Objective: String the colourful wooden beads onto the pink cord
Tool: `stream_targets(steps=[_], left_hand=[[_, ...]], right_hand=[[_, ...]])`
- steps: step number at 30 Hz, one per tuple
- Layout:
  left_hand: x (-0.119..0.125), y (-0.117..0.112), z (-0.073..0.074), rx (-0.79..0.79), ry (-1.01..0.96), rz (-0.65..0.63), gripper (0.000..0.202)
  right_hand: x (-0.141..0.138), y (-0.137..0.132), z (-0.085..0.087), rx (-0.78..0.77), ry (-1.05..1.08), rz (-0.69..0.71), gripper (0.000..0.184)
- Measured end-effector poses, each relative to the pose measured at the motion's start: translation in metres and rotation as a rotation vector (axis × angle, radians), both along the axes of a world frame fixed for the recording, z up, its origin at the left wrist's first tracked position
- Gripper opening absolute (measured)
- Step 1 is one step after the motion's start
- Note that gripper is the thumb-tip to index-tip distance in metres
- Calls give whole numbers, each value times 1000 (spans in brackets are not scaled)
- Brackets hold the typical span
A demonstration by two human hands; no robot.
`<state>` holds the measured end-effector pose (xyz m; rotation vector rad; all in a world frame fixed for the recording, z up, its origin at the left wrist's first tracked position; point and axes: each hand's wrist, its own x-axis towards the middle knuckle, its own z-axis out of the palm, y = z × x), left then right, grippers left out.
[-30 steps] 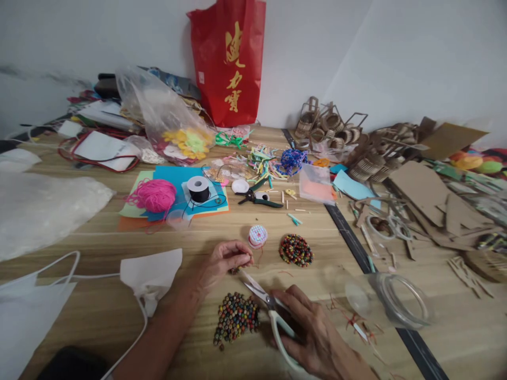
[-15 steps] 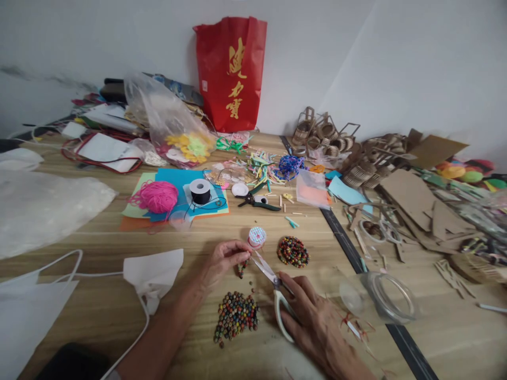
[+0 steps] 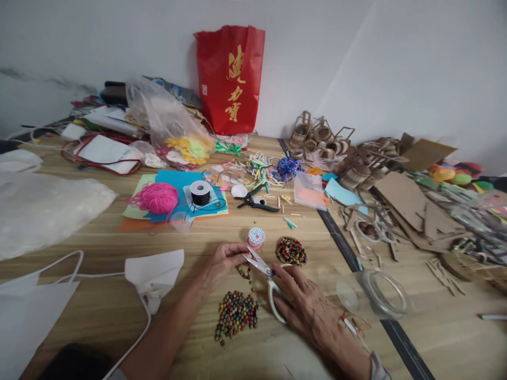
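Note:
My left hand (image 3: 226, 258) is closed in a pinch at the end of a short beaded string (image 3: 244, 271), whose wooden beads hang below the fingertips. In my right hand (image 3: 301, 295) is a pair of white-handled scissors (image 3: 263, 265). Their blades are spread, with the tips close to my left fingertips. Just behind the blades stands a small spool of red cord (image 3: 256, 238) with a dotted top. A loose heap of coloured wooden beads (image 3: 236, 316) lies between my forearms. Beyond the scissors rests a coiled bead strand (image 3: 291, 250).
Pliers (image 3: 255, 201), a pink yarn ball (image 3: 159, 198) and a black cord spool (image 3: 200, 193) lie farther back. A red bag (image 3: 231, 79) stands against the wall. Cardboard pieces (image 3: 406, 203) and small woven baskets (image 3: 322, 132) crowd the right. A white cloth-like piece (image 3: 154, 274) is at left.
The scissors' blades have spread wider, and my right hand has shifted slightly left and up with them. My left hand stays pinched in about the same place.

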<state>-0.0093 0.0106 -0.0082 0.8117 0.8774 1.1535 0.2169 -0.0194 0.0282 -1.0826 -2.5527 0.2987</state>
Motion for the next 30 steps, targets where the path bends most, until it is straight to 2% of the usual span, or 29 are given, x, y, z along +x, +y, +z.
stream_targets(steps=[7,15,23,30], left_hand=[[-1,1,-2,0,32,-4,27],[-4,1,-6,32,132,-174,28],[-2,0,3,43,122,-180,29],[-3,-1,4,17,126,-198,31]], right_hand=[[-1,7,-4,-4,28,16,46],[3,8,-17,-2,59,35,41],[8,8,-27,-2,22,25,41],[9,8,-31,23,32,32,41]])
